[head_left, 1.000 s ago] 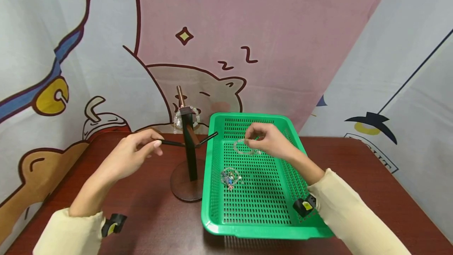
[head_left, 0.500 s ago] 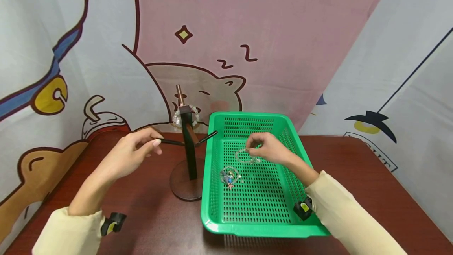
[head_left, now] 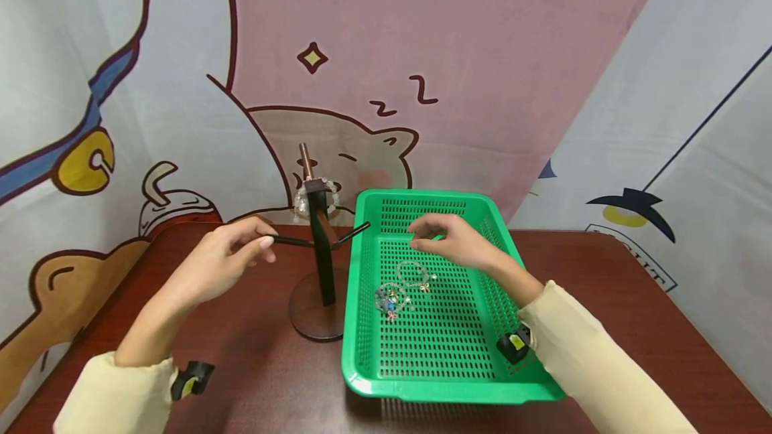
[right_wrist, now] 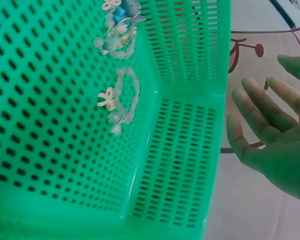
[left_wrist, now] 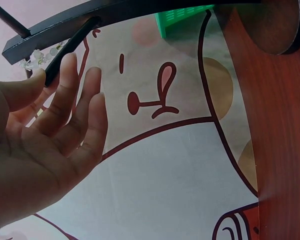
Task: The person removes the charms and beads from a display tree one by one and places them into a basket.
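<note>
My left hand (head_left: 235,253) pinches the end of a dark peg on a wooden jewelry stand (head_left: 324,253), thumb against the index finger. In the left wrist view that peg (left_wrist: 72,52) runs from the fingertips to the stand's post. A pale beaded bracelet (head_left: 334,196) hangs on the stand near the top. Over the green basket (head_left: 452,392) is my right hand (head_left: 452,240), fingers loosely bent and holding nothing. Below it on the basket floor lies a clear beaded bracelet (head_left: 413,274) with a small bow charm. Beside that one is another bracelet (head_left: 392,300) with blue and pink charms.
The basket stands on a dark red wooden table (head_left: 253,347), just right of the stand's round base (head_left: 313,320). Another peg (head_left: 354,234) reaches toward the basket's left rim. A printed cloth (head_left: 470,86) hangs behind the table.
My right hand has lowered the clear bracelet to the basket floor, let it go and risen slightly. The left hand keeps its pinch on the peg.
</note>
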